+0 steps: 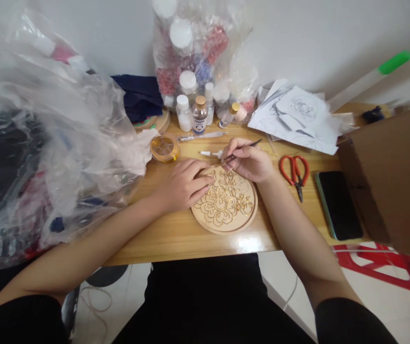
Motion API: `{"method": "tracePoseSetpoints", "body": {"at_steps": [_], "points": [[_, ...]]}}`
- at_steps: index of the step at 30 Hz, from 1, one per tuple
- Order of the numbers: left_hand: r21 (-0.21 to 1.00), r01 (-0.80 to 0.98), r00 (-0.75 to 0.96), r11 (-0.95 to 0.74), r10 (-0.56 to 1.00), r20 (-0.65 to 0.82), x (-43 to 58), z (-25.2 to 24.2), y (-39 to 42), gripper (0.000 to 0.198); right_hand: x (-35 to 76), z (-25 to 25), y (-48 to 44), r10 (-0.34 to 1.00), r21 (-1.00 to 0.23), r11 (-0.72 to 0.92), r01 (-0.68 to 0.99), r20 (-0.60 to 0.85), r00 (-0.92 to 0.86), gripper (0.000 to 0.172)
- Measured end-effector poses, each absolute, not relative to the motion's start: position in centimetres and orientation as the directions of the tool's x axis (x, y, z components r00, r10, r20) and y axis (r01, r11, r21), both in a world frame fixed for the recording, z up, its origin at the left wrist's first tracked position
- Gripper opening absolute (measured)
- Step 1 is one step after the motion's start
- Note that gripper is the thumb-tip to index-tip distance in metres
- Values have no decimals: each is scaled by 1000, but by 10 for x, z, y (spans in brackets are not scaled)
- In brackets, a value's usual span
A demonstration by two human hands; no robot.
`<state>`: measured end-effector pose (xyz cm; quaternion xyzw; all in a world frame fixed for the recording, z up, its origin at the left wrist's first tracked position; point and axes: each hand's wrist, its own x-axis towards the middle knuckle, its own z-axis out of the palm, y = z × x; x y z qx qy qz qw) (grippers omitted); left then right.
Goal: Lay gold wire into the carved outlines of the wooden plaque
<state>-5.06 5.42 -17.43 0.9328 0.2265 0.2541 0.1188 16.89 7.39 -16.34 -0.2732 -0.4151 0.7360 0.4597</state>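
A round wooden disc (pixel 226 203) with a gold wire flower pattern lies on the wooden table (pixel 176 234) in front of me. My left hand (pixel 183 184) rests on the disc's left rim, fingers curled and pressed on it. My right hand (pixel 249 161) sits at the disc's top edge, pinching thin dark tweezers (pixel 242 150) whose tip points down at the pattern.
Red scissors (pixel 295 173) and a black phone (pixel 339 204) lie to the right, beside a cardboard box (pixel 391 181). A gold wire spool (pixel 164 148), small bottles (pixel 199 114), a bag of jars, paper sketches (pixel 298 117) and large plastic bags (pixel 47 143) crowd the back and left.
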Motion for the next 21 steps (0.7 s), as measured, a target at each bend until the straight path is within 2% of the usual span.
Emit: {"method": "tracePoseSetpoints", "body": {"at_steps": [6,15,21], "points": [[331,364,772,-871,481,416,-50,-175,55,20,170,-165,74,901,-865,-219,-451,-2,-434,7],[407,334,735,-850,505,452,-51,-173,55,19,169,-164,75,899,-857,-227,-463,-1,-439,3],[393,330,744,-858,493,451,-51,-173,55,19,170,-165,74,895,-860,-223,-459,6,-446,2]]}}
